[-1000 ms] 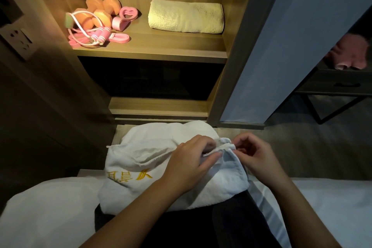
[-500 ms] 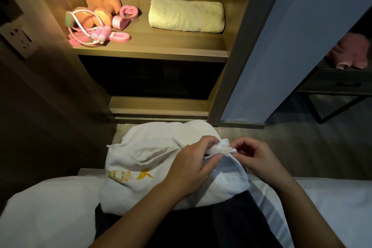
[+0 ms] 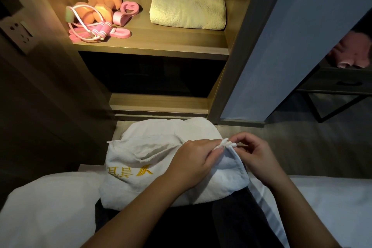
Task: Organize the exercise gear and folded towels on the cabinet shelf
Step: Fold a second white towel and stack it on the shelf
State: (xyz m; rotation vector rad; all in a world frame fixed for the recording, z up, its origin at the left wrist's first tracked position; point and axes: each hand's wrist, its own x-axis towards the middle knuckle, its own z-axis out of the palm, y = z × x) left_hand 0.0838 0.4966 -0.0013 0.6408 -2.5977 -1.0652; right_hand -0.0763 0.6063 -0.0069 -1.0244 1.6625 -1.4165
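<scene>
Dim room, viewed from my seat on the edge of a white bed [image 3: 46, 207]. Ahead stands a wooden cabinet [image 3: 237, 26] whose upper shelf [image 3: 161, 44] is lit from above; the compartment below it is dark. A wall socket [image 3: 19, 32] sits on the panel to the left. A grey door panel [image 3: 281, 46] stands to the right, and beyond it a dark counter [image 3: 342, 80] with 1 drawer carries a pink cloth [image 3: 350, 52].

Shelf, left side: orange dumbbells [image 3: 104, 0] at the back and a pink grip ring [image 3: 128, 9] just beside them. In front lies a pink-handled skipping rope [image 3: 100, 30], its white cord looped over the heap, resting on flat pink bands [image 3: 120, 34]. Shelf, right side: 1 pale yellow towel [image 3: 188, 14], folded into a thick roll and lying apart from the gear.

The white towel [image 3: 141, 159] lies across my lap, over dark trousers [image 3: 201, 227]. It is thick and partly folded, with yellow embroidered characters near the edge closest to me and 1 loose hem ridged across its top.

My 2 hands meet at its right-hand corner. My left hand [image 3: 193, 165] lies palm down on the cloth, thumb and forefinger pinching the bunched corner. My right hand [image 3: 255, 157] is raised beside it with fingers curled, the fingertips nipping the same corner and the hem that falls from it.
</scene>
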